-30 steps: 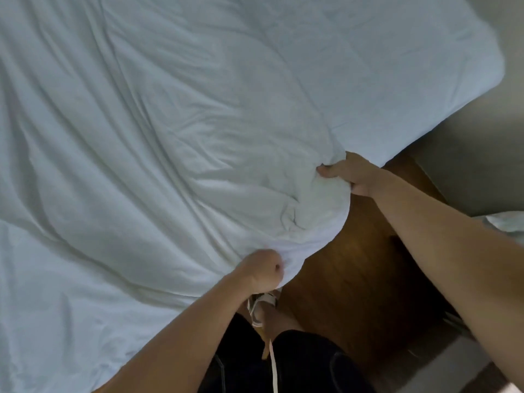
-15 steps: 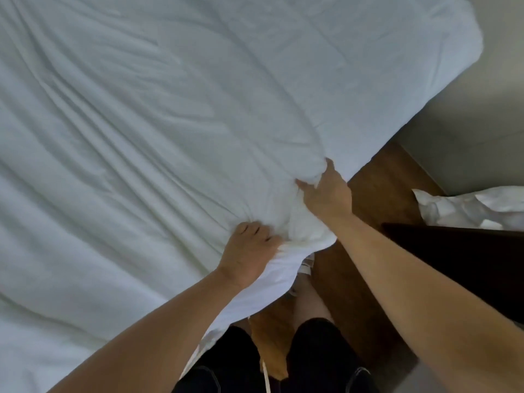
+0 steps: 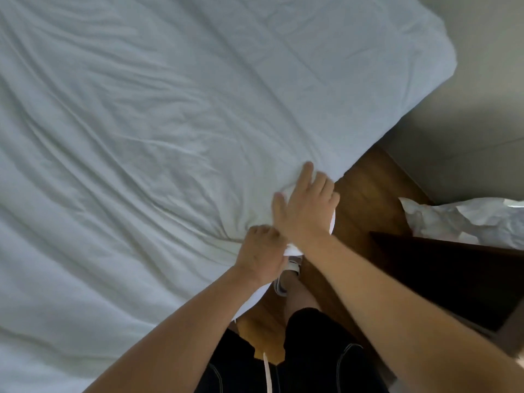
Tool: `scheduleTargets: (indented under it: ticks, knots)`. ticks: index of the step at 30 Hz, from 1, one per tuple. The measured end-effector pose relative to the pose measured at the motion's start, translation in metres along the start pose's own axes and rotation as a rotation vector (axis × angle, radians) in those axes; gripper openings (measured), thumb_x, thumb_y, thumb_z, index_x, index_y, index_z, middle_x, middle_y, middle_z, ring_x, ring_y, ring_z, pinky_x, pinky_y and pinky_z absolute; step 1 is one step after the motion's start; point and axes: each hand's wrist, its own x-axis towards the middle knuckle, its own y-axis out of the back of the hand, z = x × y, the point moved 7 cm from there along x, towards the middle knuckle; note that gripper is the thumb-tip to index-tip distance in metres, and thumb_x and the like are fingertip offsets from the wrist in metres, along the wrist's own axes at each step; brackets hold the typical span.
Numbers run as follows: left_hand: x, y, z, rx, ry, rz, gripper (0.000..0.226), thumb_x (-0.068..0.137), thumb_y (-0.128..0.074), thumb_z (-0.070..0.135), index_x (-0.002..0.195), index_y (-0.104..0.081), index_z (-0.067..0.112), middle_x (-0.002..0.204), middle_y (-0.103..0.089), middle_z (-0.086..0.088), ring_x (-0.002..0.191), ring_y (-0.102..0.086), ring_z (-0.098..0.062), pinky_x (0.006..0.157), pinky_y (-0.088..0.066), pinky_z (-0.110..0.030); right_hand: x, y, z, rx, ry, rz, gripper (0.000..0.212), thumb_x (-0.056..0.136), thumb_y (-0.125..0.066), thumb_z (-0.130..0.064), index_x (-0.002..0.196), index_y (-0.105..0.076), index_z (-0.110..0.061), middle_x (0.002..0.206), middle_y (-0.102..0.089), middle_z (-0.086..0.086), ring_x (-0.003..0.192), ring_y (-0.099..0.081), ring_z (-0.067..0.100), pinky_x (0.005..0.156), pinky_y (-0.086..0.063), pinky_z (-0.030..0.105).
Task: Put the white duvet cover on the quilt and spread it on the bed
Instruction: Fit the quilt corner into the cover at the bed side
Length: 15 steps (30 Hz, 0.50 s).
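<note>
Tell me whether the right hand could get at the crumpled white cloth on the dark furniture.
Probably yes. The right hand rests flat on the duvet corner, holding nothing, and only bare wood floor lies between it and the crumpled cloth.

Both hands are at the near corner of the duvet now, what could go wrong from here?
1. The left hand grips a bunched fold of the white duvet cover while the right hand lies flat on it; a hard pull may drag the spread cover askew.
2. That corner overhangs the wooden floor and could slip down.
3. Deep wrinkles remain.
</note>
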Motion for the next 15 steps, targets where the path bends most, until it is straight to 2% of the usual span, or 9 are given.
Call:
scheduleTargets:
  ticks: [2,3,5,7,9,11,13,15]
  knots:
    - [0.011,-0.012,0.012,-0.038,0.023,-0.087,0.048,0.097,-0.047,0.042,0.139,-0.05,0.02,0.13,-0.061,-0.004,0.117,-0.055,-0.026,0.101,-0.042,-0.041,-0.007,-0.022,0.011,-0.047,-0.044,-0.112,0.114,0.08,-0.05,-0.078,0.159,0.0,-0.013,0.153,-0.026,0.024,0.137,-0.032,0.043,0.105,-0.037,0.054]
    - [0.014,-0.016,0.016,-0.056,0.015,-0.105,0.055,0.095,-0.048,0.044,0.145,-0.043,0.021,0.139,-0.055,-0.004,0.121,-0.052,-0.027,0.102,-0.042,-0.043,0.001,-0.029,0.02,-0.055,-0.053,-0.154,0.12,0.078,-0.056,-0.08,0.159,0.007,-0.018,0.153,-0.026,0.023,0.133,-0.038,0.042,0.102,-0.041,0.052]
    - [0.016,-0.019,0.016,-0.08,0.004,-0.098,0.072,0.091,-0.052,0.05,0.154,-0.025,0.027,0.149,-0.046,0.001,0.121,-0.053,-0.027,0.096,-0.047,-0.047,0.029,-0.036,0.041,0.057,-0.062,-0.231,0.115,0.082,-0.069,-0.068,0.159,0.008,-0.03,0.142,-0.041,0.016,0.111,-0.053,0.033,0.09,-0.052,0.045]
    - [0.013,-0.018,0.007,-0.066,0.077,-0.07,0.071,0.094,-0.055,0.047,0.154,-0.022,0.03,0.14,-0.053,0.001,0.113,-0.06,-0.026,0.089,-0.052,-0.046,0.061,-0.041,0.069,0.436,-0.099,-0.344,0.095,0.089,-0.073,-0.051,0.16,-0.013,-0.034,0.133,-0.054,0.005,0.108,-0.059,0.025,0.092,-0.055,0.042]
    - [0.01,-0.024,-0.003,-0.04,0.141,-0.074,0.048,0.098,-0.053,0.027,0.144,-0.037,0.025,0.12,-0.064,-0.001,0.103,-0.064,-0.026,0.083,-0.052,-0.039,0.091,-0.044,0.105,0.89,-0.232,-0.453,0.072,0.087,-0.08,-0.037,0.149,-0.046,-0.026,0.131,-0.063,-0.002,0.115,-0.062,0.016,0.103,-0.053,0.038]
    - [0.011,-0.03,0.002,0.007,0.136,-0.121,0.04,0.097,-0.051,0.012,0.135,-0.046,0.02,0.107,-0.065,-0.001,0.093,-0.062,-0.025,0.073,-0.046,-0.036,0.11,-0.051,0.127,1.138,-0.353,-0.582,0.062,0.08,-0.086,-0.028,0.135,-0.062,-0.016,0.126,-0.069,0.004,0.113,-0.066,0.02,0.097,-0.056,0.036]
    - [0.017,-0.04,0.018,0.054,0.082,-0.172,0.043,0.093,-0.055,0.007,0.134,-0.045,0.016,0.108,-0.063,-0.004,0.094,-0.06,-0.027,0.074,-0.044,-0.036,0.119,-0.056,0.131,1.252,-0.438,-0.68,0.068,0.069,-0.092,-0.027,0.13,-0.066,-0.012,0.124,-0.071,0.009,0.114,-0.068,0.026,0.095,-0.058,0.041]
    - [0.021,-0.054,0.033,0.125,0.058,-0.224,0.052,0.089,-0.066,0.014,0.134,-0.042,0.012,0.114,-0.06,-0.01,0.099,-0.06,-0.032,0.084,-0.05,-0.044,0.121,-0.064,0.131,1.321,-0.46,-0.73,0.085,0.054,-0.099,-0.031,0.13,-0.067,-0.012,0.124,-0.071,0.009,0.114,-0.068,0.026,0.101,-0.055,0.046]
